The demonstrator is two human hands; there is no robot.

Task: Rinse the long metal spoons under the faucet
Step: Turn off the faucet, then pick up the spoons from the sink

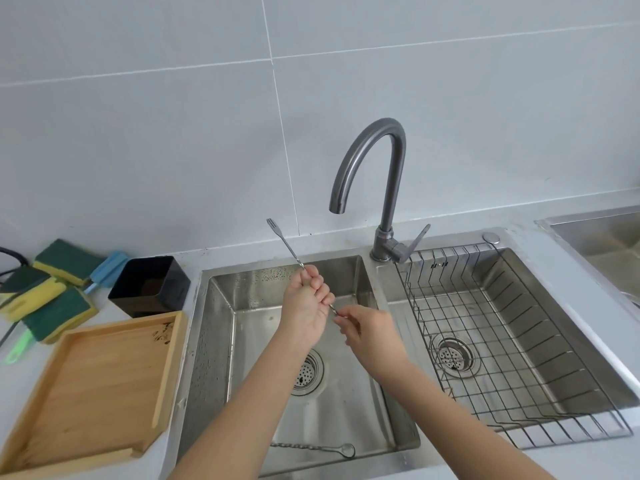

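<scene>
One long twisted-handle spoon (313, 449) lies flat in the sink's (221, 341) near edge, another, fork-tipped (284, 242), tilts upward left of the faucet (375, 174).

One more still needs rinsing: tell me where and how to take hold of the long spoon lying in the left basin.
Grip the twisted handle near its middle, coming straight down from above. The long spoon lies flat on the floor of the left basin, close along its near wall, bowl end to the right, so a pinch across the thin handle probably works best.
</scene>
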